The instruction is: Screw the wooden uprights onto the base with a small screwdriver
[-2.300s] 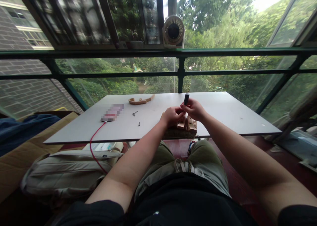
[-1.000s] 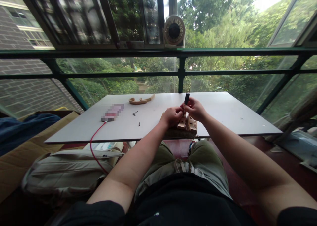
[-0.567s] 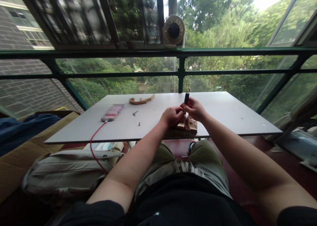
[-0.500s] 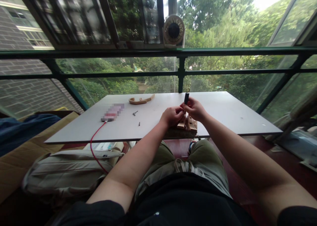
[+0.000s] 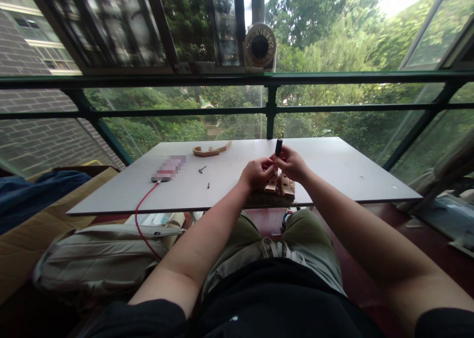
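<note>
R hand (image 5: pixel 291 163) is gripping black handle (image 5: pixel 279 147), L hand (image 5: pixel 256 173) is curling beside, hold unclear; uneven pressing near table (image 5: pixel 336 175) edge might be tipping wooden pc. (image 5: pixel 287 187)

My right hand (image 5: pixel 291 164) grips a nearly upright black handle (image 5: pixel 278 148) above a holed wooden piece (image 5: pixel 287 187) at the near edge of a white table (image 5: pixel 348 172). My left hand (image 5: pixel 256 174) meets it, fingers curled; what they pinch is hidden. Left of them lie small dark screws (image 5: pixel 201 170); beyond, a curved wooden strip (image 5: pixel 209 153); farther left, a red cable (image 5: pixel 140 201).
</note>
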A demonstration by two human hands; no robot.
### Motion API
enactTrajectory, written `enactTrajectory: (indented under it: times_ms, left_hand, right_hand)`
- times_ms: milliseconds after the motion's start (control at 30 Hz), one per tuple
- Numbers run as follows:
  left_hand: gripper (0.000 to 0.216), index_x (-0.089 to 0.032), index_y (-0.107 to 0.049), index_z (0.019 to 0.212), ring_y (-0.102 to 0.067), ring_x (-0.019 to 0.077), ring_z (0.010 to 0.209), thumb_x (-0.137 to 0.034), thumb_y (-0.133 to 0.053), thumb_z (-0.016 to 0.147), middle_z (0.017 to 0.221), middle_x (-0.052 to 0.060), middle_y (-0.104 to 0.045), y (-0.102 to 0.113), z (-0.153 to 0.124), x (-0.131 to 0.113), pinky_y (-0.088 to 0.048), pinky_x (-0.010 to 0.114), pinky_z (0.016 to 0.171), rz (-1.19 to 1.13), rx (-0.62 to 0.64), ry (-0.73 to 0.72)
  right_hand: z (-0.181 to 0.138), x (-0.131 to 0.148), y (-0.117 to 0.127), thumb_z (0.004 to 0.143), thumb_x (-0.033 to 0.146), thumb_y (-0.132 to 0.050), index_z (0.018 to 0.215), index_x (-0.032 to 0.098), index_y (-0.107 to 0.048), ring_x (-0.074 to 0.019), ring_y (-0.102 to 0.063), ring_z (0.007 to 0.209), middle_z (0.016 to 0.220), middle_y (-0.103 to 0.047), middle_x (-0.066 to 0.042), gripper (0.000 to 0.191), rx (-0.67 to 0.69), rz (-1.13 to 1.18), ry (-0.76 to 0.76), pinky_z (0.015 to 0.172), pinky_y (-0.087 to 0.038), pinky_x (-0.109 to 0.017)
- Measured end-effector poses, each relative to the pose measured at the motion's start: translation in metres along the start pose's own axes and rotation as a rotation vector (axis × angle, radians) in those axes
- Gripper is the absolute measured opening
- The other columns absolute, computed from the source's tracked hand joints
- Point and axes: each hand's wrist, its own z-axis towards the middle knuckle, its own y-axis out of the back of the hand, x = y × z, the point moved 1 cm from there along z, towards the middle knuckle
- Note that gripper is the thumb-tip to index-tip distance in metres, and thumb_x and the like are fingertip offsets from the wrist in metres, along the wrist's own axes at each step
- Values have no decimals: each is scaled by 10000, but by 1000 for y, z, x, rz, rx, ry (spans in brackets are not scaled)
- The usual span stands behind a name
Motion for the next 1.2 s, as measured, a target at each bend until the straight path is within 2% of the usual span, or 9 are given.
enactTrajectory:
  times_ms: [267,433,533,667,933,1200]
  left_hand:
    - [294,-168,-758,931,-699,161,768,-404,-594,868,865,45,-768,1,0,-7,-491,225,706,-22,-11,19]
    - [325,-179,-765,940,-696,158,762,-425,-559,887,865,37,-769,1,1,-3,-487,222,703,-13,14,18]
    - [314,-182,-765,921,-694,151,760,-420,-563,883,860,34,-768,1,1,-1,-481,215,692,-23,17,4]
    - [333,-177,-765,908,-686,152,749,-427,-546,890,850,38,-765,2,1,-2,-476,217,685,6,28,-2]
    - [329,-181,-766,912,-684,154,731,-416,-536,890,836,35,-764,2,0,-4,-475,221,675,15,29,-1]
    - [307,-153,-731,915,-696,157,766,-428,-609,850,882,59,-762,2,0,-5,-496,228,695,-59,-20,26]
  right_hand:
    - [0,-1,-1,775,296,-616,912,196,-586,-166,-631,734,842,-666,-31,172,-8,-1,-11,681,-524,-304]
    - [1,4,1,700,214,-609,912,179,-612,-183,-637,807,928,-679,-54,214,22,127,-14,719,-523,-317]
    - [2,10,1,675,202,-579,879,172,-629,-178,-631,760,910,-684,-58,212,48,204,-68,674,-520,-313]
    - [2,14,0,672,205,-577,814,170,-641,-175,-621,741,850,-685,-59,159,33,164,-103,650,-517,-300]
    - [1,12,-2,668,176,-551,815,172,-625,-154,-599,677,814,-673,-48,165,24,141,-85,631,-502,-290]
    - [1,9,-2,685,168,-542,835,171,-617,-162,-625,727,826,-675,-42,168,22,128,-64,682,-512,-294]
